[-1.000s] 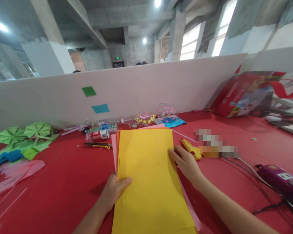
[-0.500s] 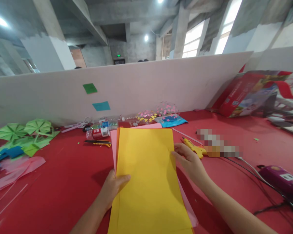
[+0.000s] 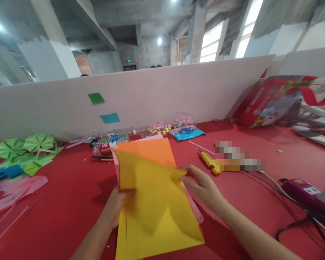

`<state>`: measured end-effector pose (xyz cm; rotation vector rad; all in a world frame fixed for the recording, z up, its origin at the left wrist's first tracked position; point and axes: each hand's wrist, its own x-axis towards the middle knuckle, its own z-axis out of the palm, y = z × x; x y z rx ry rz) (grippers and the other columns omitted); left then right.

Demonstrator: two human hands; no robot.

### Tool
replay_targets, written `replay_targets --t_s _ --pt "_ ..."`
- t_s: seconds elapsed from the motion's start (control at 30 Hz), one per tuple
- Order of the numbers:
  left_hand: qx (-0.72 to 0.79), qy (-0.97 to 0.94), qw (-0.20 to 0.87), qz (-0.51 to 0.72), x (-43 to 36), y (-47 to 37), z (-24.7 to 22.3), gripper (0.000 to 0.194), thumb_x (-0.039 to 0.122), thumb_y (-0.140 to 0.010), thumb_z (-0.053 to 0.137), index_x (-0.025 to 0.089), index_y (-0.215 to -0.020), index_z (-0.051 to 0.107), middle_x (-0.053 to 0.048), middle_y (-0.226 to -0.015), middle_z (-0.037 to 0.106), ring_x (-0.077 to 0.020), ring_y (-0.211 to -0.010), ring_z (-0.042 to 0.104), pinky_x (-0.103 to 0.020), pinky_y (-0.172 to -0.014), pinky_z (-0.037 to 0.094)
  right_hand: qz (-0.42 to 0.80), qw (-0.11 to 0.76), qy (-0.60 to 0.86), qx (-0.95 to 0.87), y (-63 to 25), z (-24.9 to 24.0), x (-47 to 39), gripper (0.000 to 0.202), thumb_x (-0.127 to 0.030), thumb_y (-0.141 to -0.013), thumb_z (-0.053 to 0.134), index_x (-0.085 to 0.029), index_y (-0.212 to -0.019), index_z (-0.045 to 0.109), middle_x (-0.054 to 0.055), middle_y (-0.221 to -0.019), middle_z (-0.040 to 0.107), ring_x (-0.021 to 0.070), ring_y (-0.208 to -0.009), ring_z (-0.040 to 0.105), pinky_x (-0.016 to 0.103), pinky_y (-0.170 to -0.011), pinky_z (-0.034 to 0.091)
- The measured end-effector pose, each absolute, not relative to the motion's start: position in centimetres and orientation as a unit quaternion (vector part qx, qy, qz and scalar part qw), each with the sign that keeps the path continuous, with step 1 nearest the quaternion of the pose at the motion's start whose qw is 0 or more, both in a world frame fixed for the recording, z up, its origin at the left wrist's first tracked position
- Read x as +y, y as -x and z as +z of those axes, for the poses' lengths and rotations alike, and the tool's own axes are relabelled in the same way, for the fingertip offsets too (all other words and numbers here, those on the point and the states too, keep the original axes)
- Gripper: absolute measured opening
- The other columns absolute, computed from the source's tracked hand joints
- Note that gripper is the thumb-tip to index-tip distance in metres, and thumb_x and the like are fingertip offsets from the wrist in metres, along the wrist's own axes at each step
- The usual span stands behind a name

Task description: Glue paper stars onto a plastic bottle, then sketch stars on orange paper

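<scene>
A yellow sheet of paper lies over a stack, its top edge bent down and forward. Behind that edge shows an orange sheet, with pink paper peeking out at the left. My right hand pinches the yellow sheet near its upper right corner. On the left side, my left hand is closed around the edge of the paper stack, its thumb blurred over the yellow sheet. The fingers beneath the stack are hidden.
A yellow glue gun rests to the right, near a purple power strip with cords. Green folded paper and pink paper pieces are at left. Bottles, a utility knife and a blue packet lie before the white partition.
My right hand has drawn the yellow sheet's top edge down and away from the stack, uncovering the orange sheet. My left hand still grips the left side. The view has shifted slightly.
</scene>
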<state>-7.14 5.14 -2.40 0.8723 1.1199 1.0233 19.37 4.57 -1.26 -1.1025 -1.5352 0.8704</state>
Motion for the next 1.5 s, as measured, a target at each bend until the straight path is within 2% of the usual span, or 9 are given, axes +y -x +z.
replay_targets --t_s 0.17,0.33,0.5,0.6,0.73,0.83,1.0,1.2,1.5 --pt "0.480 -0.366 0.690 0.400 5.0 6.9 -2.3 0.037 0.023 -0.059 0.080 0.015 -0.093 0.069 -0.010 -0.087 0.077 -0.0331 -0.079 0.072 -0.045 -0.073 0.055 0.371 0.530 0.552 -0.527 -20.2 -2.2 6.1 0.017 -0.035 -0.073 0.060 -0.022 -0.084 0.060 0.003 -0.085 0.066 0.0212 -0.080 0.060 0.034 -0.075 0.047" --pt "0.480 -0.377 0.695 0.380 4.9 6.8 -2.2 0.038 0.023 -0.058 0.080 0.017 -0.094 0.069 -0.008 -0.088 0.077 -0.0315 -0.079 0.073 -0.043 -0.072 0.055 0.417 0.536 0.561 -0.473 -20.2 -3.1 6.8 0.036 -0.033 -0.063 0.068 -0.022 -0.095 0.056 0.008 -0.104 0.067 0.0251 -0.094 0.063 0.039 -0.081 0.050" --pt "0.465 -0.413 0.695 0.362 4.3 5.9 -1.6 0.036 0.023 -0.058 0.081 0.017 -0.092 0.073 -0.009 -0.088 0.078 -0.0320 -0.078 0.073 -0.039 -0.068 0.056 0.515 0.527 0.518 -0.435 -19.5 -2.9 6.3 0.046 -0.029 -0.062 0.068 -0.024 -0.104 0.049 0.006 -0.094 0.072 0.0278 -0.083 0.070 0.043 -0.074 0.055" --pt "0.459 -0.426 0.683 0.376 4.5 6.1 -1.5 0.035 0.026 -0.060 0.083 0.013 -0.091 0.073 -0.011 -0.085 0.077 -0.0319 -0.076 0.072 -0.038 -0.066 0.056 0.542 0.539 0.491 -0.418 -19.3 -2.5 6.0 0.047 -0.027 -0.063 0.067 -0.025 -0.106 0.048 0.005 -0.099 0.072 0.0273 -0.082 0.071 0.041 -0.072 0.056" --pt "0.458 -0.411 0.614 0.494 6.0 7.4 -2.0 0.033 0.043 -0.075 0.073 0.016 -0.093 0.067 -0.006 -0.083 0.074 -0.0194 -0.071 0.070 -0.027 -0.062 0.053 0.563 0.572 0.454 -0.388 -19.5 -2.3 6.0 0.044 -0.025 -0.062 0.067 -0.026 -0.103 0.050 0.004 -0.101 0.073 0.0259 -0.080 0.072 0.039 -0.070 0.056" --pt "0.488 -0.383 0.552 0.558 7.3 8.6 -2.6 0.023 0.036 -0.086 0.065 0.015 -0.093 0.062 -0.001 -0.082 0.068 -0.0118 -0.066 0.065 -0.023 -0.060 0.052 0.555 0.585 0.450 -0.384 -19.8 -2.2 6.2 0.043 -0.025 -0.061 0.069 -0.026 -0.100 0.052 0.005 -0.102 0.072 0.0254 -0.078 0.071 0.038 -0.068 0.056" --pt "0.530 -0.390 0.525 0.539 7.9 9.0 -3.5 0.020 0.030 -0.092 0.059 0.014 -0.103 0.061 -0.003 -0.092 0.065 -0.0124 -0.070 0.062 -0.028 -0.061 0.054 0.550 0.577 0.459 -0.394 -19.6 -1.9 6.1 0.047 -0.028 -0.061 0.072 -0.027 -0.103 0.051 0.005 -0.105 0.072 0.0255 -0.081 0.071 0.036 -0.066 0.055" --pt "0.530 -0.435 0.519 0.511 7.6 8.7 -3.4 0.018 0.030 -0.092 0.059 0.013 -0.096 0.061 0.000 -0.081 0.063 -0.0091 -0.059 0.059 -0.023 -0.053 0.051 0.553 0.576 0.452 -0.398 -19.4 -2.1 6.1 0.044 -0.027 -0.061 0.071 -0.030 -0.100 0.052 0.004 -0.107 0.071 0.0285 -0.091 0.070 0.038 -0.071 0.056" --pt "0.534 -0.498 0.497 0.469 7.0 8.6 -3.5 0.022 0.035 -0.093 0.057 0.013 -0.097 0.062 0.000 -0.082 0.064 -0.0100 -0.061 0.059 -0.025 -0.055 0.052 0.545 0.570 0.464 -0.404 -19.4 -2.1 5.9 0.046 -0.029 -0.062 0.071 -0.028 -0.105 0.052 0.005 -0.107 0.071 0.0278 -0.084 0.071 0.035 -0.062 0.054"
